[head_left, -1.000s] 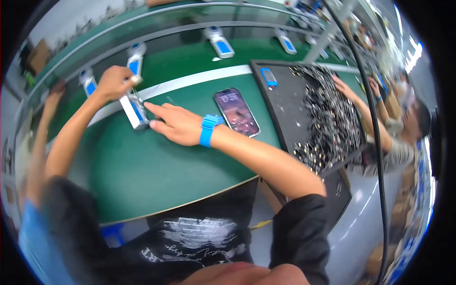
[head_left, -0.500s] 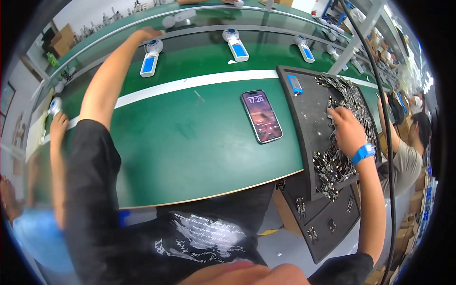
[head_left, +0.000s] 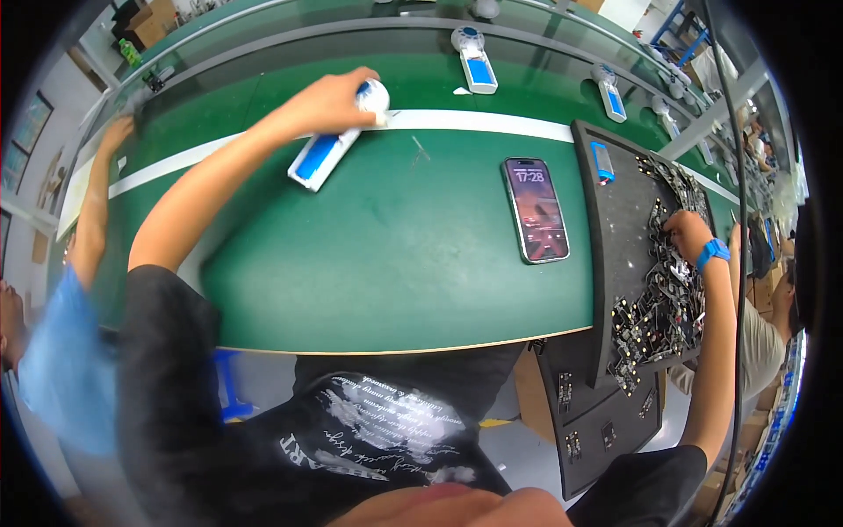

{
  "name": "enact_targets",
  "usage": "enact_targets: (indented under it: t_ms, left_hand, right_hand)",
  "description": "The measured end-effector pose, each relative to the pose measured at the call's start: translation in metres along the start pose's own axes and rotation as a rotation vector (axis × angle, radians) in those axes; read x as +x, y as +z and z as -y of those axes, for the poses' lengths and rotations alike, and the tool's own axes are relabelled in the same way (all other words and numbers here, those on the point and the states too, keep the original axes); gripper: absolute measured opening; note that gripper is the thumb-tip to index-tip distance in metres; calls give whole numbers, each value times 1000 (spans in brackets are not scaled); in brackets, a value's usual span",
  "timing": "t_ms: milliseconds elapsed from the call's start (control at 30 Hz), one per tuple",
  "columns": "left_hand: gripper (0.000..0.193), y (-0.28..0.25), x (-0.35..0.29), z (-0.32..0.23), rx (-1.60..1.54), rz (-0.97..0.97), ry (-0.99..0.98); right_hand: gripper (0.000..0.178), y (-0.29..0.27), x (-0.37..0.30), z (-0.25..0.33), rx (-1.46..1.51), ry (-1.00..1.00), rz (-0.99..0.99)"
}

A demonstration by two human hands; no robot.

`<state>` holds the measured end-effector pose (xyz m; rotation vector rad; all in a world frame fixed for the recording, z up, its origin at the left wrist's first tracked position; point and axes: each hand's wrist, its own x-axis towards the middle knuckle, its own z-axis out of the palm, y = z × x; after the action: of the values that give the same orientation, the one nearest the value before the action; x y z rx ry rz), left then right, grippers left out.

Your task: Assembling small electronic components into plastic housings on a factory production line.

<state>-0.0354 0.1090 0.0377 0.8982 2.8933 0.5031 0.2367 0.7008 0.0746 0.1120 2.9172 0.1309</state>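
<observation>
left hand [head_left: 334, 104] clasps white device [head_left: 323, 161], right hand [head_left: 690, 235] at black parts [head_left: 652, 303], its grip unclear

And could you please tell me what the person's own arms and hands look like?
Short black sleeves cover both upper arms: the left sleeve and the right sleeve. The forearms are bare. The left hand and right hand wear no gloves. A bright blue wrist strap circles the right wrist only.
</observation>
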Motion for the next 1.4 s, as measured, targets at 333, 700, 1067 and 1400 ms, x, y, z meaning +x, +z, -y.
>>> enact_targets:
  t_ms: [333, 700, 1067, 1400]
  left_hand:
    - [50, 32, -79, 24, -862, -130, 136]
    - [20, 43, -70, 44, -891, -158, 390]
    - [16, 32, -90, 56, -930, -151, 353]
    - [12, 30, -97, 56, -877, -337, 322]
  right_hand:
    - [28, -70, 13, 139, 40, -257, -577]
    - [31, -30, 116, 400, 524, -693, -506]
    - [46, -10, 74, 463, 193, -368, -396]
    - [51, -15, 101, 455, 1189, -362, 43]
